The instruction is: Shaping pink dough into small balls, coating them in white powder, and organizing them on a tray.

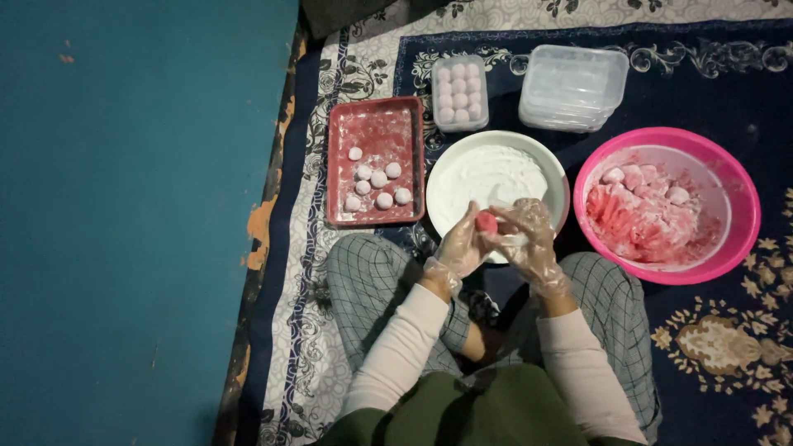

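Both my hands are in clear plastic gloves, held together just above my lap. My left hand (pixel 462 248) cups a small pink dough ball (pixel 486 222) from below, and my right hand (pixel 529 235) curls over it w/ fingertips pinching its side. The ball sits between the two hands, right over the near rim of the white bowl (pixel 450 169).

That bowl holds white flour/starch, spread flat. To its left, a red rectangular tray (pixel 340 124), dusted white, w/ seven finished floured balls (pixel 378 178) grouped in its near half. To the right, a pink basin (pixel 743 206) w/ sticky pink dough pieces and white powder inside. Behind the white bowl, a small clear box (pixel 460 92) packed w/ pale balls in rows, approx. full. Next to it, a stack of empty clear boxes (pixel 572 87) w/ lids.

All of it stands on a dark blue patterned rug (pixel 727 91). Teal floor (pixel 124 206) to my left. My checked-trouser knees (pixel 363 281) flank the hands; nothing lies between me and the containers.
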